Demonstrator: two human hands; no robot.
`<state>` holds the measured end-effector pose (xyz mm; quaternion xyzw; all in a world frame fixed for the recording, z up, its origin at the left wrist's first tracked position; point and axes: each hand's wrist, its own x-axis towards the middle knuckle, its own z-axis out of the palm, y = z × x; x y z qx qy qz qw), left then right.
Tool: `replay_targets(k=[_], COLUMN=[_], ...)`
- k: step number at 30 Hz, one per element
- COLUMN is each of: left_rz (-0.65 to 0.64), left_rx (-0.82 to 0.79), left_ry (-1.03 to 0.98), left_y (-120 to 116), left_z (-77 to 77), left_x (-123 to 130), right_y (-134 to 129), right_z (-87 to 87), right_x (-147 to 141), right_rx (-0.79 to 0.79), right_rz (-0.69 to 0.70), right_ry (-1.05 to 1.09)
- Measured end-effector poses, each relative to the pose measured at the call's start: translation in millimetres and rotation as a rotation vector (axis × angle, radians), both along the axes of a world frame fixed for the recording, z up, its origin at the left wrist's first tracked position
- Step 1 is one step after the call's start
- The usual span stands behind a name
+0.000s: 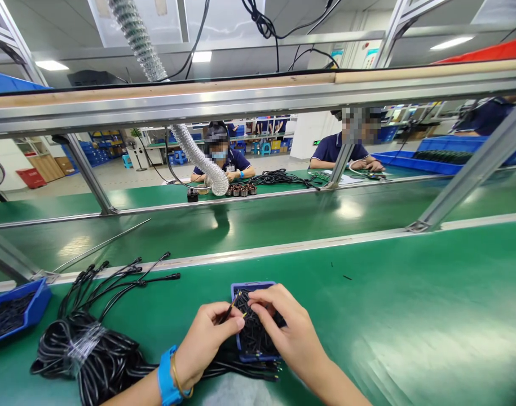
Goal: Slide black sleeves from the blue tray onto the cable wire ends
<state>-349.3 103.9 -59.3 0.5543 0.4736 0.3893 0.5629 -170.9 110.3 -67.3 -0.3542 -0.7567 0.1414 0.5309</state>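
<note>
My left hand point(213, 332), with a blue band at the wrist, pinches a black cable point(228, 312) whose thin coloured wire ends point up between the fingers. Close by on the right, the thumb and fingertips of my right hand point(289, 321) are pressed together near those wire ends; what they hold is too small to tell. Beneath both hands sits a blue bin point(258, 357) full of short black tube pieces point(255, 332). A bundle of black cables point(84, 355), tied with clear wrap, lies at the left, its bare wire ends point(277, 369) reaching below the bin.
Another blue bin point(40, 307) with black pieces stands at the far left. Cable connectors point(141, 276) fan out behind the bundle. A metal frame point(258, 101) crosses ahead, with a silver duct point(198, 160) hanging through it. Two co-workers point(224, 160) sit across the green table point(401, 316).
</note>
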Motion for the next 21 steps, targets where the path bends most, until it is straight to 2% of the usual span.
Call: replay_targets(k=[7,11,13,16,21], left_rz=[-0.002,0.013,0.023,0.001,-0.022], left_rx=[0.008,0.008,0.006,-0.002,0.031], left_ry=[-0.001,-0.027,-0.046,-0.052,-0.011], left_y=[-0.1,0.3,0.7,0.1,-3.3], left_z=[-1.4,-2.1,-2.9,-3.9,-3.2], left_x=[-0.7,0.1,0.3,0.0,-0.9], right_y=[2.2,2.9,2.3,1.1,2.8], right_z=[-3.7,-0.2,3.1,5.8,1.9], right_x=[0.6,3.5,5.1,6.8,6.7], right_rx=[0.021,0.071,0.061,-0.045,-0.272], right_rz=[0.032,0.134,0.140,0.112,0.164], right_ry=[-0.067,-0.198,-0.268,-0.289,-0.211])
